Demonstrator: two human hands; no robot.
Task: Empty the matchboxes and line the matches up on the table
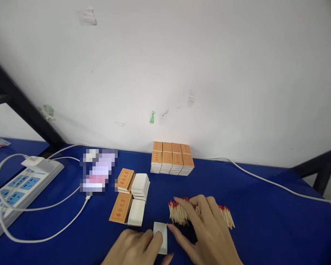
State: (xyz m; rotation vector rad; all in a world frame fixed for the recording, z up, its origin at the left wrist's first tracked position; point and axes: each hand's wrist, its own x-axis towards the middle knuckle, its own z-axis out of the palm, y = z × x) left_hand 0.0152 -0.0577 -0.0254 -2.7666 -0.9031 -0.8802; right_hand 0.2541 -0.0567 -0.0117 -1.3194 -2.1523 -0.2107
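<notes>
My left hand (135,247) is closed on a small white matchbox tray (164,235) at the bottom middle, with a fingertip over its inside and the thumb at its near end. My right hand (208,228) lies over a row of red-tipped matches (178,214). Its thumb and index finger are apart, the thumb by the tray's right edge and the index fingertip at the match heads. The hand hides the middle of the row. Left of the matches are stacked white trays (140,183), a nearer white tray (136,212) and flat orange matchbox sleeves (120,208).
Orange matchboxes (172,159) stand stacked in a block against the white wall (237,73). A blurred phone (100,171) and a white power strip (24,187) with looping cables lie on the left of the blue table (264,221). Another white cable (262,180) crosses the right side.
</notes>
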